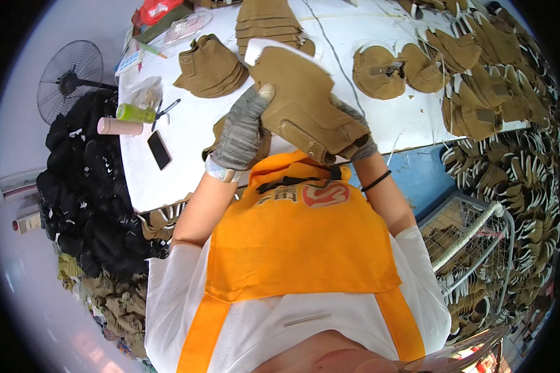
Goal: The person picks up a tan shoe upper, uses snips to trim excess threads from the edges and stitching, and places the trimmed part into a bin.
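Left hand [241, 132] in grey knit glove grips tan suede shoe upper piece [305, 109], thumb pressed on its left edge. Right hand [356, 140], also gloved, mostly hidden under piece, fingers curled on its lower right side. Piece held up above white table [186, 124], near chest. Black phone [159, 150] lies on table, left. Stacks of tan pieces [210, 67] behind.
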Demonstrator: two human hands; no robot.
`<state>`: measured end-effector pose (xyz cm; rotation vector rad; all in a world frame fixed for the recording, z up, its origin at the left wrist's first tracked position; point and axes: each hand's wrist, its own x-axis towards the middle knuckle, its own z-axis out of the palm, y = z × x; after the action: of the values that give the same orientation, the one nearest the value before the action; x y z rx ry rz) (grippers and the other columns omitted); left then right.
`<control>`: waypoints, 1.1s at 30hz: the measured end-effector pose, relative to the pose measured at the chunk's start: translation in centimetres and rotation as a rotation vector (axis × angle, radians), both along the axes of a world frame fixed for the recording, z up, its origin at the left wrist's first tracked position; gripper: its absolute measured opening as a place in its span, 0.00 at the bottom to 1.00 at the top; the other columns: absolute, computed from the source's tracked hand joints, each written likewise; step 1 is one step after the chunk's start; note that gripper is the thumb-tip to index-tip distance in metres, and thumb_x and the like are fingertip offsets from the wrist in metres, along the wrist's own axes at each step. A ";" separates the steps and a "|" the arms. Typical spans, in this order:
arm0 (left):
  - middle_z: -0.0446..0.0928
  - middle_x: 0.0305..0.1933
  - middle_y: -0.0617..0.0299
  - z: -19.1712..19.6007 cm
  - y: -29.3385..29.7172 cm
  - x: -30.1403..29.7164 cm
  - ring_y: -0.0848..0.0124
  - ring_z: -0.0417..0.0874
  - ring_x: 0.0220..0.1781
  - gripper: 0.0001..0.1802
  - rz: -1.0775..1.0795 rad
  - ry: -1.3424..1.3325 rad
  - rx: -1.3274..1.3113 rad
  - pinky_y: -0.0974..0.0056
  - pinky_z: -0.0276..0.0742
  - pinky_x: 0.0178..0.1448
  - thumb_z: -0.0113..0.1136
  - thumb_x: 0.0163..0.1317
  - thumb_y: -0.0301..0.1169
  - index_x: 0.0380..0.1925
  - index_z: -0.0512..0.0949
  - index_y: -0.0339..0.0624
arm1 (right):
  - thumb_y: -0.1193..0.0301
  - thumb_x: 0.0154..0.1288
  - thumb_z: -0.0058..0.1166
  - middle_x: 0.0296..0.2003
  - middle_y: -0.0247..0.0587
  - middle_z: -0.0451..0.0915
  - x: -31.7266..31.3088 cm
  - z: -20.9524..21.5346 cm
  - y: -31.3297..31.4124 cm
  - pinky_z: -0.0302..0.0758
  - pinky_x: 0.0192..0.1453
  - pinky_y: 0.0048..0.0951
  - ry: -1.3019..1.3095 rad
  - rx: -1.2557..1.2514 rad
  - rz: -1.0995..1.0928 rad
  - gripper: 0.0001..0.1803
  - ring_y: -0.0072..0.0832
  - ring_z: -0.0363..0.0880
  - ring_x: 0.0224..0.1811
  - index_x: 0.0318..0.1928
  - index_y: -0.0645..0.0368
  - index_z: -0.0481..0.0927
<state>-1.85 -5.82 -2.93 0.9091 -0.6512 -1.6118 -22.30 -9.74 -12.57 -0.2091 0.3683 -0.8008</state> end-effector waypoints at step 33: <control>0.65 0.64 0.55 -2.7 2.5 6.2 0.60 0.71 0.62 0.39 0.136 0.437 0.138 0.56 0.73 0.61 0.61 0.58 0.50 0.66 0.59 0.47 | 0.43 0.71 0.32 0.34 0.35 0.76 4.1 11.3 0.7 0.67 0.39 0.22 0.987 -0.634 -0.047 0.36 0.21 0.69 0.34 0.49 0.65 0.78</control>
<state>4.36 -3.30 -5.60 0.6502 -0.1728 -1.6746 -18.19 -9.03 -1.28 -1.2140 1.0396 -0.7980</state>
